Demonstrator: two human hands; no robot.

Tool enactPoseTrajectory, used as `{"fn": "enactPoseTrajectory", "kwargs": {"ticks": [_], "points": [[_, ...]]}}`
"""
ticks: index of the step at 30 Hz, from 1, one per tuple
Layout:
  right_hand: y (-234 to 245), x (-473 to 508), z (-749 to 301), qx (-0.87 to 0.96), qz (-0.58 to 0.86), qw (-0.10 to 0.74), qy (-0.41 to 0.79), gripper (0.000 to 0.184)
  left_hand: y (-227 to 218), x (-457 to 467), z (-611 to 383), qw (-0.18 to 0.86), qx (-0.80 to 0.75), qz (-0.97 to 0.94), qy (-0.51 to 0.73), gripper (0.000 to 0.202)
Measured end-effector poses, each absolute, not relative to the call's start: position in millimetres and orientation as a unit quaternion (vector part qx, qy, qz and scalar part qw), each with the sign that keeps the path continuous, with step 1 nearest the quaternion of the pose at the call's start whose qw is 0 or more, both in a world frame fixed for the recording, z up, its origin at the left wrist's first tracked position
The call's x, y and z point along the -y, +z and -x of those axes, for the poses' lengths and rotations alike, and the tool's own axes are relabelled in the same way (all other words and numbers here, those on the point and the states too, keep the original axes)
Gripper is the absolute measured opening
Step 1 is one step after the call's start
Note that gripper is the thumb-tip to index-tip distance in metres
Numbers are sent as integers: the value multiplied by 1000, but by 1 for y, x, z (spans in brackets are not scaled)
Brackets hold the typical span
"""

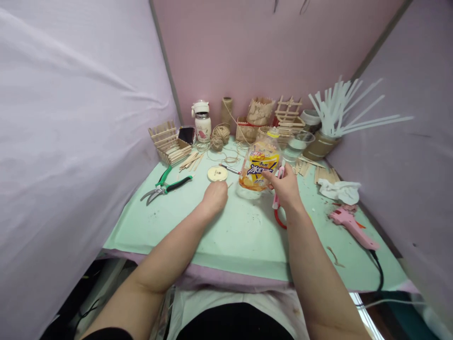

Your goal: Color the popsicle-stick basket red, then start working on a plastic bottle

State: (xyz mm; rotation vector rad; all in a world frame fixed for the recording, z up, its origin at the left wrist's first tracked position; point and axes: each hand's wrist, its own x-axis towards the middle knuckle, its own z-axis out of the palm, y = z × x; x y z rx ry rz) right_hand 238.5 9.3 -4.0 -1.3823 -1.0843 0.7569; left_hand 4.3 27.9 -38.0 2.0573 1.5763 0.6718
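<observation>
My left hand (214, 196) rests curled on the green mat (247, 231), fingers tucked under, just below a round pale lid (217, 174); I cannot make out anything in it. My right hand (284, 185) is closed round the pink handle of a pair of scissors (276, 200), held against a clear plastic bottle (259, 163) with a yellow and blue label. The bottle stands upright in the middle of the mat. A thin metal tool (229, 168) lies left of the bottle.
Green-handled pliers (165, 185) lie at left. A pink glue gun (350, 225) and a white crumpled cloth (339, 190) lie at right. Twine ball (220, 135), popsicle-stick boxes (169, 142), a glass bowl (299, 141) and a cup of white sticks (325, 139) line the back.
</observation>
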Motion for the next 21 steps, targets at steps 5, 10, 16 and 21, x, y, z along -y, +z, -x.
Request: {"fn": "enactPoseTrajectory", "kwargs": {"ticks": [5,10,16,21], "points": [[-3,-8,-232,483,580,568,328,51,-11,-38,10,256,-558,-728,305,6],[-7,-10,-222,488,576,559,342,54,-4,-31,-7,340,-380,-747,427,8],[-11,-10,-217,495,564,551,364,64,-32,-16,-28,257,-359,-808,391,10],[-15,-9,-217,497,569,541,369,66,-49,-8,-30,245,-397,-803,371,12]]}}
